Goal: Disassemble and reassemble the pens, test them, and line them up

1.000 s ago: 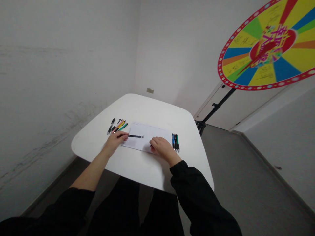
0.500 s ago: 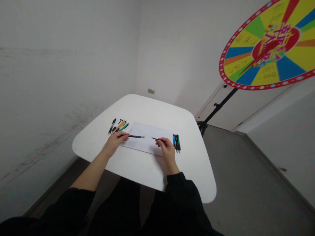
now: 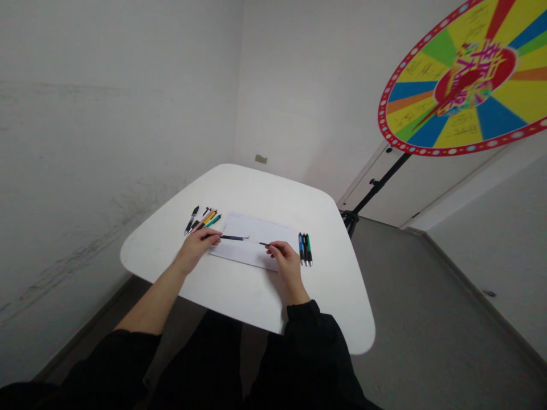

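My left hand (image 3: 195, 249) is closed in a pinch on a dark pen (image 3: 232, 238), whose pale end points right over the white paper (image 3: 239, 252). Across from it, my right hand (image 3: 288, 265) pinches a thin dark stick (image 3: 264, 244) that looks like a pen refill, pointing left at the pen. A small gap shows between the two ends. Just right of that hand lie a blue pen (image 3: 301, 246), a black pen (image 3: 305, 253) and a green pen (image 3: 309, 253), side by side.
Beyond my left hand lie several pens, among them a black pen (image 3: 192, 220) and a yellow pen (image 3: 209, 218). All rest on a white table (image 3: 256, 185) with rounded corners. Walls stand behind and left; a colourful prize wheel (image 3: 457, 125) on a black stand is at the right.
My right hand has shifted slightly left, and the thin stick's end is a little closer to the pen's end. Both hands keep their hold. The view has moved slightly.
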The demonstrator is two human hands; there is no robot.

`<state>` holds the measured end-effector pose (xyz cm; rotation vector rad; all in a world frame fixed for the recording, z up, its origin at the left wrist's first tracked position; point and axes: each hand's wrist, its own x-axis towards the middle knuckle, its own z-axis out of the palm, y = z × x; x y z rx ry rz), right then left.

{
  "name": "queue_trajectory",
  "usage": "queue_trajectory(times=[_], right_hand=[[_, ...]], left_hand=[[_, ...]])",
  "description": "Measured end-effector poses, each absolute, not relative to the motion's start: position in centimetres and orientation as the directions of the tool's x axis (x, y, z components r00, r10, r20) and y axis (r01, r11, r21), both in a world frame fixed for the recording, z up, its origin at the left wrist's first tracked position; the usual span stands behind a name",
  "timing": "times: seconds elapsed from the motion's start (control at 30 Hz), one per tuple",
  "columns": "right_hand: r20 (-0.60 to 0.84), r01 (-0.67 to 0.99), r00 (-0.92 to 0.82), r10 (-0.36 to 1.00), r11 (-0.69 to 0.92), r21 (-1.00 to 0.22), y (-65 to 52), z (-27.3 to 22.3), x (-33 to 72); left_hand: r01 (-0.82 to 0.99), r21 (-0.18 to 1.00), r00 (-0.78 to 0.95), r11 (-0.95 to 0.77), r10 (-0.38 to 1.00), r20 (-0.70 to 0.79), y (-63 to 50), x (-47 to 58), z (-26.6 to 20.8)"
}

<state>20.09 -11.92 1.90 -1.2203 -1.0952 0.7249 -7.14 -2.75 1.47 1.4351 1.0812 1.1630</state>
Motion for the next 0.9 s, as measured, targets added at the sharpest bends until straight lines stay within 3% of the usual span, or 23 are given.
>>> queue_trajectory(times=[0.5, 0.9], right_hand=[[0.191, 0.090, 0.339, 0.921, 0.171, -0.981, -11.6, 1.6, 20.0], [0.208, 0.178, 0.341, 0.917, 0.154, -0.972, -11.9, 1.9, 20.0]], left_hand=[[-0.023, 0.990, 0.158, -0.137, 0.978, 0.139, -2.8, -7.1, 1.6], [0.067, 0.971, 0.139, -0.231, 0.966, 0.220, -3.3, -7.1, 2.4]])
